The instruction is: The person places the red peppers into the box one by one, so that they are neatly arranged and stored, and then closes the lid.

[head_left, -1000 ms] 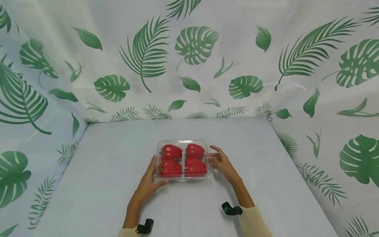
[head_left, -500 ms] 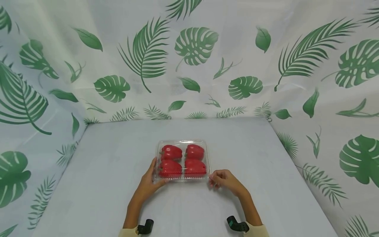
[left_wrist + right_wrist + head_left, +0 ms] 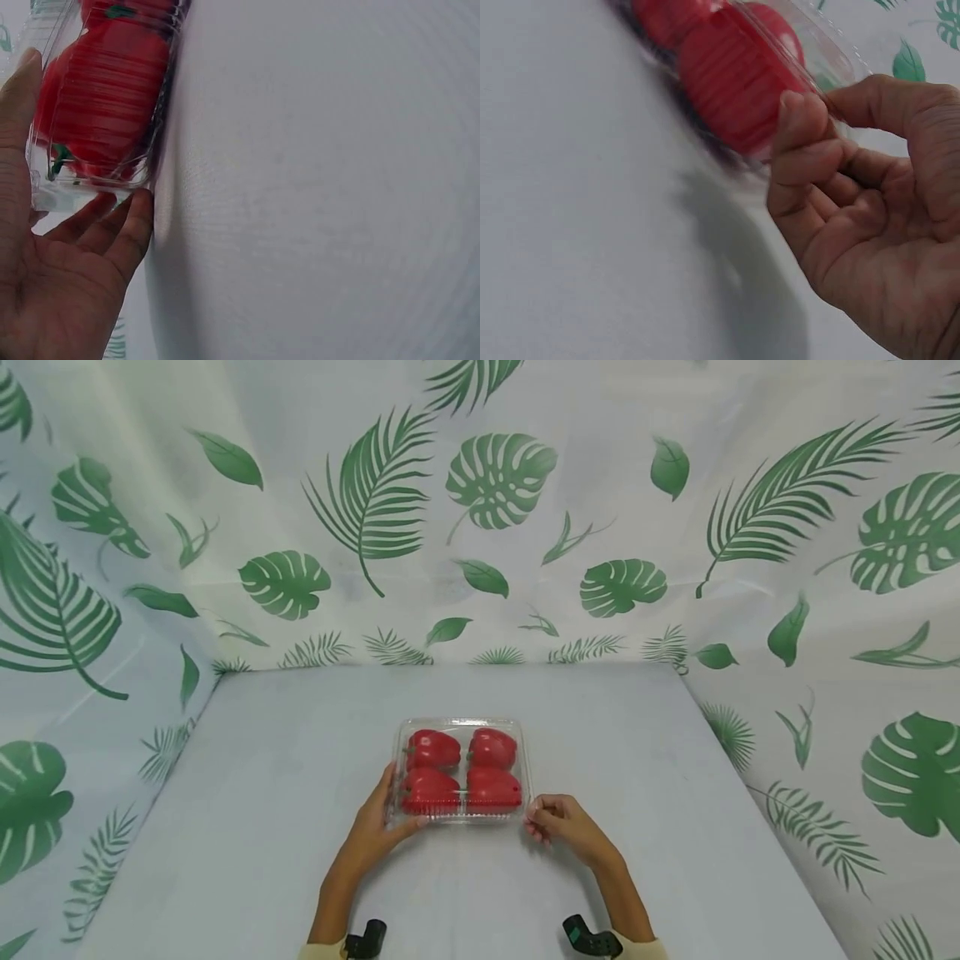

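A clear plastic clamshell box [image 3: 465,722] sits near the middle of the table, its lid lying over several red bell peppers [image 3: 433,748] with green stems. My left hand [image 3: 373,827] holds its near left corner, thumb along the front side and fingers against the left side. In the left wrist view those fingertips [image 3: 141,201] meet the lower edge of the box. At the near right corner, my right hand [image 3: 567,827] pinches the rim with curled fingers. The right wrist view shows thumb and forefinger together at that edge, beside a red pepper [image 3: 731,86].
The table [image 3: 285,735] has a white cover. Behind it and along both sides hang white curtains [image 3: 525,610] printed with green leaves. Each wrist carries a black camera mount, such as the right one [image 3: 591,937].
My right hand has slid from the right side of the box toward me to its near right corner, and its fingers have curled in. The left hand keeps its hold.
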Available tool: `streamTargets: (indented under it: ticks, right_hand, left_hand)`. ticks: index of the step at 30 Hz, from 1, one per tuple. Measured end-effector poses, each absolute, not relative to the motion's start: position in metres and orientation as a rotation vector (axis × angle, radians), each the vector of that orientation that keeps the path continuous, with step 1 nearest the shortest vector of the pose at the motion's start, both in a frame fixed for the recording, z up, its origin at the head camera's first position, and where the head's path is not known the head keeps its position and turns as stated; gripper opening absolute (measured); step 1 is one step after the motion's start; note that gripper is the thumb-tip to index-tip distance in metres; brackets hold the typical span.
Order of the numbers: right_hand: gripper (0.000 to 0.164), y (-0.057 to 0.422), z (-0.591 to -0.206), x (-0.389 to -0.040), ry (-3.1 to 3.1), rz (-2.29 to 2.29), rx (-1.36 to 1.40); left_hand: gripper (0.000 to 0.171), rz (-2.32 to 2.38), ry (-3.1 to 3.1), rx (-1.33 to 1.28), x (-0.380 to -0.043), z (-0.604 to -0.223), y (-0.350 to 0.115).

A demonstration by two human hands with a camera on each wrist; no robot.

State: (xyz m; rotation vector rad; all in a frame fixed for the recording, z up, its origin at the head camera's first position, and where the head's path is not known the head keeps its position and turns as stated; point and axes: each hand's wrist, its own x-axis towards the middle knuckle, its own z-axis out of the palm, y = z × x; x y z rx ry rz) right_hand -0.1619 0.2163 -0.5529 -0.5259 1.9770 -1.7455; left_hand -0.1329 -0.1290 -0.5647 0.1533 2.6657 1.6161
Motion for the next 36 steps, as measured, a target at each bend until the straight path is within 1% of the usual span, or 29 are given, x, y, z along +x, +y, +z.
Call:
streamTargets:
  ticks: [2,4,8,11,17,25,36]
  right_hand:
    - [0.03,0.217,-0.552,-0.163,1.986,-1.727,-0.511]
    - [0.031,0.216,-0.55,-0.163,1.999,-1.706,-0.493]
    - [0.032,0.216,-0.547,-0.162,1.996,-1.694,-0.475]
    - [0.032,0.217,-0.546,-0.161,2.002,-1.692,-0.446]
    - [0.032,0.217,-0.545,-0.16,2.083,-1.656,-0.419]
    - [0.034,0.215,-0.544,-0.156,2.123,-1.6,-0.39]
    - [0.037,0.224,-0.541,-0.159,2.14,-1.556,-0.402]
  left_hand:
    - [0.099,1.648,2.642,0.178,-0.134,-0.564,-0.131]
    - [0.087,1.716,2.596,0.205,-0.133,-0.565,-0.136]
    - [0.059,1.936,2.433,0.222,-0.125,-0.569,-0.146]
    - [0.048,2.021,2.375,0.229,-0.12,-0.571,-0.149]
    - [0.049,2.138,2.237,0.236,-0.122,-0.565,-0.145]
    - [0.05,2.227,2.148,0.16,-0.12,-0.564,-0.14]
    - [0.059,2.164,2.113,0.21,-0.122,-0.561,-0.148]
